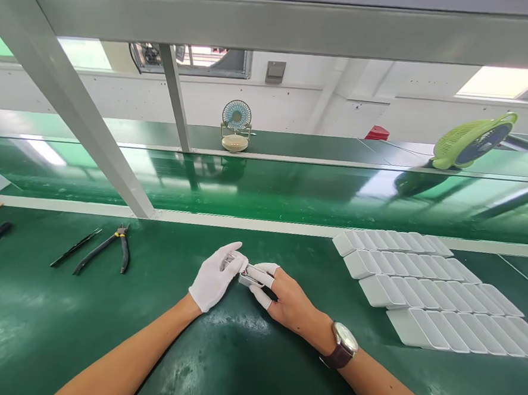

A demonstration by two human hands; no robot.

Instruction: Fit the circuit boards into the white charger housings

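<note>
My left hand (215, 277) wears a white glove and pinches one end of a small grey and white part (249, 274) just above the green bench top. My right hand (284, 297), bare apart from white finger cots on thumb and forefinger, grips the other end of the same part. A brown-strapped watch (344, 343) sits on my right wrist. Both hands meet at the middle of the bench, near its front half. What the part is exactly I cannot make out.
Several rows of white rectangular cases (424, 289) lie leaning on each other at the right. Black pliers (110, 248) and tweezers (75, 247) lie at the left. Behind runs a green conveyor belt (263, 191), with a small fan (236, 126) and a green fan (473, 142) beyond. A slanted grey post (85, 137) rises at left.
</note>
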